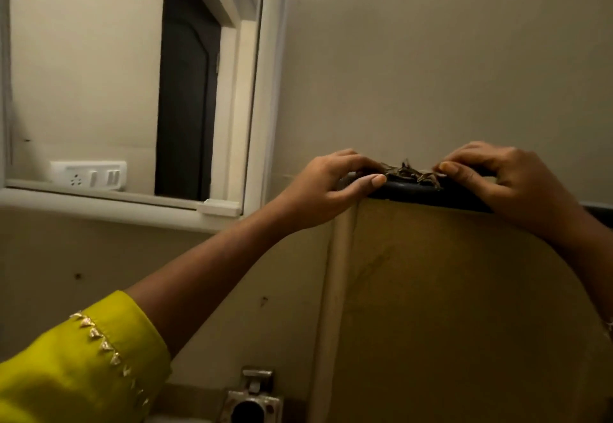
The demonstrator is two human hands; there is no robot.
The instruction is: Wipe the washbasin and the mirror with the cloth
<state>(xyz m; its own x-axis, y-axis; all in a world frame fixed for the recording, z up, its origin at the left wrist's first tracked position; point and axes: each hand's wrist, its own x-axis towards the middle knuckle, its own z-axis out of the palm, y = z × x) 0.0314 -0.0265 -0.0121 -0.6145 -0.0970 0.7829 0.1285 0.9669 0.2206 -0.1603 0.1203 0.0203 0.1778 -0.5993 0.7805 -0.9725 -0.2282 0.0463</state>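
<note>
A tan cloth (447, 290) hangs flat against the wall over a dark rail (431, 194), and its frayed top edge is bunched on the rail. My left hand (331, 185) grips the cloth's top left corner, thumb in front and fingers over the rail. My right hand (497, 180) pinches the top edge just to the right of the frayed threads. The mirror (99, 74) in its white frame fills the upper left and reflects a dark door and a switchboard. The washbasin is out of sight.
A metal tap fitting (253, 399) sits at the bottom edge, below my left forearm. My yellow sleeve (83, 363) covers the lower left corner. A small white ledge (219, 207) juts from the mirror frame's lower right corner. Plain wall lies behind the rail.
</note>
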